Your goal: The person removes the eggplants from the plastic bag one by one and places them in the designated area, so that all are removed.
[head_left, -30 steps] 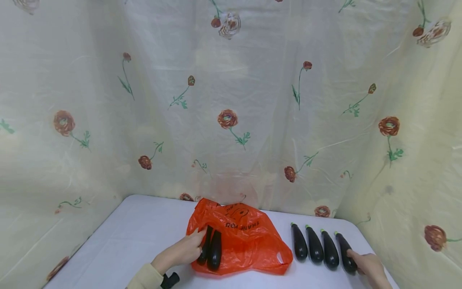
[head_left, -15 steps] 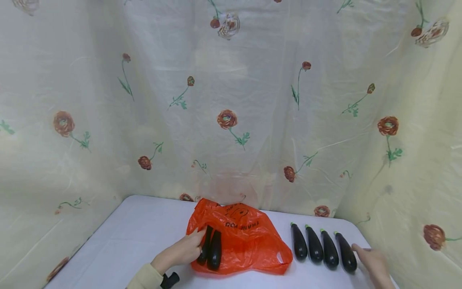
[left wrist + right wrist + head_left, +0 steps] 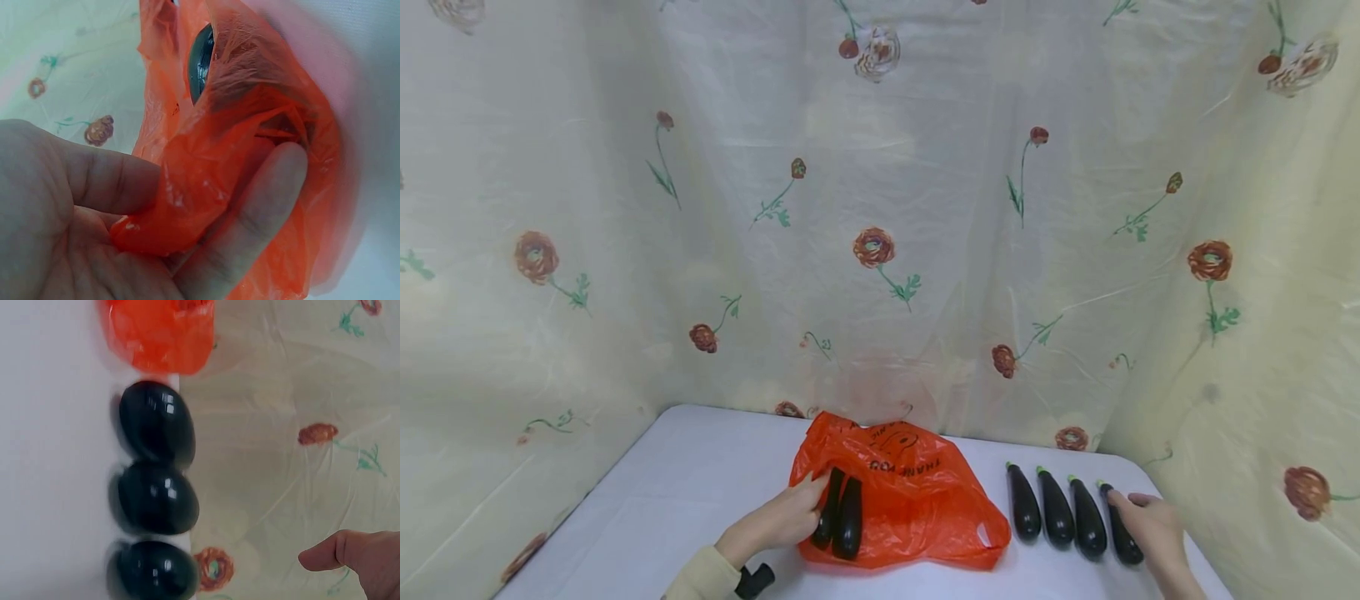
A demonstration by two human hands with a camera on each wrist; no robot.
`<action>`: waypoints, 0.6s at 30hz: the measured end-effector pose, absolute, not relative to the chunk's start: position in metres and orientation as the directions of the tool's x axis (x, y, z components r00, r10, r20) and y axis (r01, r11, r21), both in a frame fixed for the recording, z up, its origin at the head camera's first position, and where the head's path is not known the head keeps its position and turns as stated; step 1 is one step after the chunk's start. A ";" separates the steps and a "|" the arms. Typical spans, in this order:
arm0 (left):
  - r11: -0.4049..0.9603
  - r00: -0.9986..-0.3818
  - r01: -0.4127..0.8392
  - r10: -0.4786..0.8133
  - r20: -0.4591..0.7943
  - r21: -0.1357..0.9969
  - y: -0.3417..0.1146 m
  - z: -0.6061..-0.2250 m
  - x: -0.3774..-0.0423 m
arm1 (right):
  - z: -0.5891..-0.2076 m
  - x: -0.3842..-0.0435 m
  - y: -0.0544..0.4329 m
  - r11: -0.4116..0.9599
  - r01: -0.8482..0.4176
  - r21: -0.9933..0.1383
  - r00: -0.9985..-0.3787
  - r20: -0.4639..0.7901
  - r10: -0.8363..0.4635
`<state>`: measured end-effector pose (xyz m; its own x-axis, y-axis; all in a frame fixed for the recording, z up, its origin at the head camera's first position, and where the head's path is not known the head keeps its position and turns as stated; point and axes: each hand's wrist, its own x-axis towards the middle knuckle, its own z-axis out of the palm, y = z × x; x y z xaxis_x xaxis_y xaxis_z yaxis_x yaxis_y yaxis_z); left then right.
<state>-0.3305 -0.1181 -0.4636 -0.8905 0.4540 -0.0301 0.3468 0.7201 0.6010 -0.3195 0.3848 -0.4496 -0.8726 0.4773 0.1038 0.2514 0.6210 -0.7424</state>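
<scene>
On the orange bag (image 3: 917, 529) I pinch, I can read THANK YOU in black print (image 3: 904, 469), upside down to me, across the bag's upper middle. More black lettering (image 3: 883, 434), nearer the bag's far edge, is too creased and small to make out.

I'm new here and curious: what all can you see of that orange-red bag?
The orange-red bag looks like thin, crinkled, slightly see-through plastic, with dark print including THANK YOU, upside down in the head view. It lies spread on the white table. Two dark eggplants lie at its left end, its film partly over one. The person's left grip pinches a fold there.
</scene>
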 end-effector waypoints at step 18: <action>0.719 -0.883 0.366 0.468 -0.022 0.591 -0.118 -0.461 -0.328 | -0.423 -0.325 0.310 0.597 0.148 -0.789 -0.965 0.017 0.262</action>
<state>-0.3280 -0.1177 -0.4610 -0.8834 0.4681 -0.0218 0.3663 0.7189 0.5908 -0.3246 0.3103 -0.4231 -0.9649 0.2621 0.0169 0.1482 0.5966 -0.7887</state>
